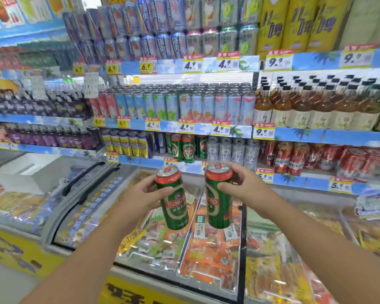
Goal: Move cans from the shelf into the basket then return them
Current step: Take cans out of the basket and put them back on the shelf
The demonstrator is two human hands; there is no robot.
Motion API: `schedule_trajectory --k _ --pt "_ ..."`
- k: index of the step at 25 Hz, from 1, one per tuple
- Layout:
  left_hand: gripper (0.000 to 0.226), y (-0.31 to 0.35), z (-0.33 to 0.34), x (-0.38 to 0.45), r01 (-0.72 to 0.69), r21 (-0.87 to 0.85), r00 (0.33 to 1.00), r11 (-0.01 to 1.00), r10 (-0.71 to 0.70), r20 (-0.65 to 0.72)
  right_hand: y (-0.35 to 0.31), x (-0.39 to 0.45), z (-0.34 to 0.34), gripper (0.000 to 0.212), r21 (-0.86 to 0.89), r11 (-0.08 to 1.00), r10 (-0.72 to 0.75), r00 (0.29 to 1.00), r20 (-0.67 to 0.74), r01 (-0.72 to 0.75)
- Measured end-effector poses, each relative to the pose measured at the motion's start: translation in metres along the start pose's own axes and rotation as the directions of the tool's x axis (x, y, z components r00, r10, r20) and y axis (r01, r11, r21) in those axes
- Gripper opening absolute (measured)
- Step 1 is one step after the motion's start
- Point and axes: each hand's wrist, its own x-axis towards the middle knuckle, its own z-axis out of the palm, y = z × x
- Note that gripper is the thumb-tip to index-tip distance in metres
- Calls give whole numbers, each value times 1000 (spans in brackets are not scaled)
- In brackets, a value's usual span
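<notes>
My left hand (144,194) grips a green beer can with a red top band (173,202), tilted slightly left. My right hand (244,185) grips a second, matching green can (217,205), held nearly upright. Both cans hang side by side, a little apart, over the glass lid of a chest freezer (219,249), in front of the lowest shelf. On that shelf (154,162) more green cans of the same kind (184,149) stand behind a price strip. No basket is in view.
Silver cans (233,152) and red cans (294,159) stand right of the green ones, yellow-blue cans (127,144) to their left. Higher shelves carry pastel cans (184,106) and bottles (316,108). A second freezer with black handles (81,178) sits at the left.
</notes>
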Motion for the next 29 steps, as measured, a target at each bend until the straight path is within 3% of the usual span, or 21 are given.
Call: schedule_trajectory --k 6,17,21,24,29 --pt "43 8 21 25 -4 4 1000 1000 4 -14 6 12 -16 52 8 1000 0 1000 15 0" --pt "48 -13 -33 151 18 25 999 1000 -19 44 37 136 -4 46 -21 999 30 999 -20 -30" --pt "49 -25 -63 217 36 -15 996 999 -34 79 50 194 8 57 -46 998 38 998 -51 -40" --pt "63 -35 -85 264 55 -37 995 998 -52 80 60 231 17 66 -57 997 55 995 -78 -59" --pt "65 -51 -106 314 41 -96 997 995 -34 71 78 277 30 46 -159 980 90 982 -166 -117"
